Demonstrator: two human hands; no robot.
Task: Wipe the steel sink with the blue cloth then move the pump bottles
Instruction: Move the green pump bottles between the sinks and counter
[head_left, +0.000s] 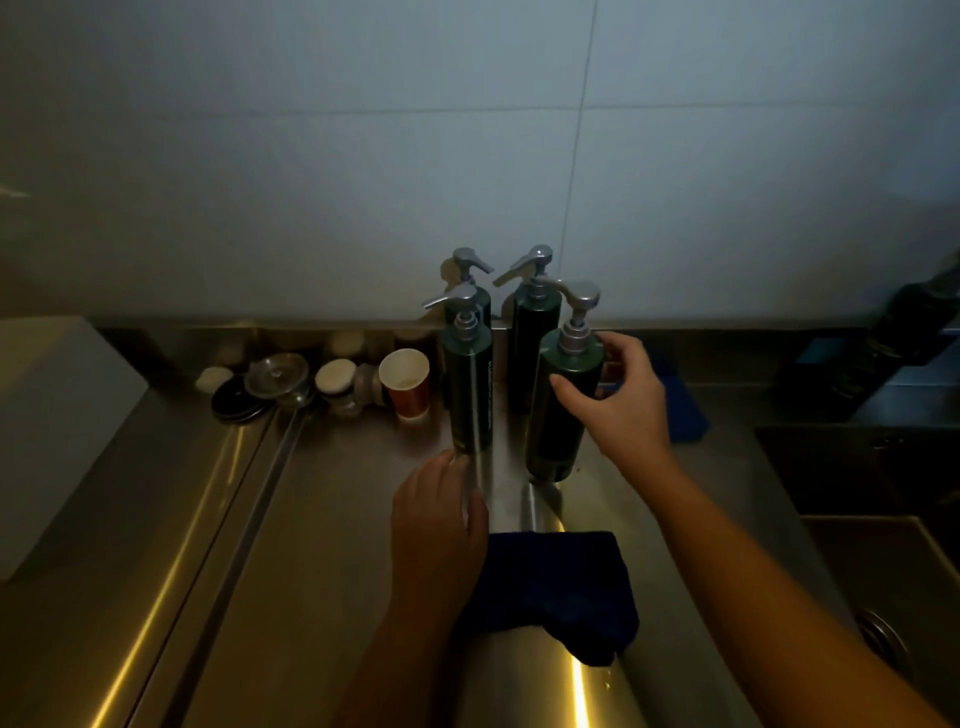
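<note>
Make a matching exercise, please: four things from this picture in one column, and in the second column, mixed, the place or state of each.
Things:
1. right hand
2. left hand
3. blue cloth
4. paper cup

Places or states:
A. lies on the steel, between the two forearms
B. stands left of the bottles, open
C. fingers around the front right bottle
D. at the foot of the front left bottle, not gripping it

Pairs: 1-C, 2-D, 3-A, 4-B
</note>
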